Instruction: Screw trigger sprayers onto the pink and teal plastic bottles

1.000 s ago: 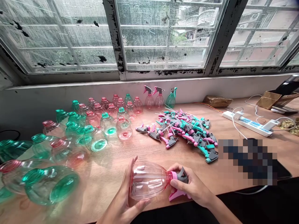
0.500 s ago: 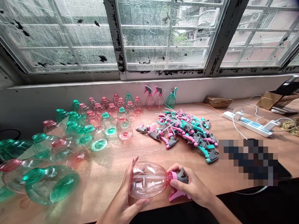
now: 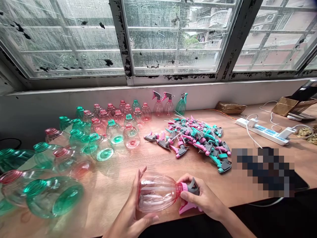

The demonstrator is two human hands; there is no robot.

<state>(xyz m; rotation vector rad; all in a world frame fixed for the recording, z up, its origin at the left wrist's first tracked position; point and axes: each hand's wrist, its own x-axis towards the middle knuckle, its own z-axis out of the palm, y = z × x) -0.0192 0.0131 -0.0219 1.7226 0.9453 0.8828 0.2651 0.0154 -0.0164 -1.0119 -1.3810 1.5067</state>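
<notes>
A clear pink plastic bottle (image 3: 157, 192) lies sideways in my hands near the front edge of the wooden table (image 3: 123, 168). My left hand (image 3: 132, 215) is wrapped round the bottle's base. My right hand (image 3: 200, 196) is closed on the pink and grey spray trigger head (image 3: 190, 191) that sits on the bottle's neck. A heap of pink, teal and grey trigger heads (image 3: 195, 138) lies behind my right hand.
Several open pink and green bottles (image 3: 99, 132) stand at the left. Three bottles with trigger heads fitted (image 3: 169, 103) stand by the wall. A white power strip (image 3: 262, 131) with cables, boxes (image 3: 289, 105) and a blurred dark object (image 3: 264, 170) lie at the right.
The bottle has turned a little about its long axis between my hands; its ribs and reflections look different. Both hands stay in the same place.
</notes>
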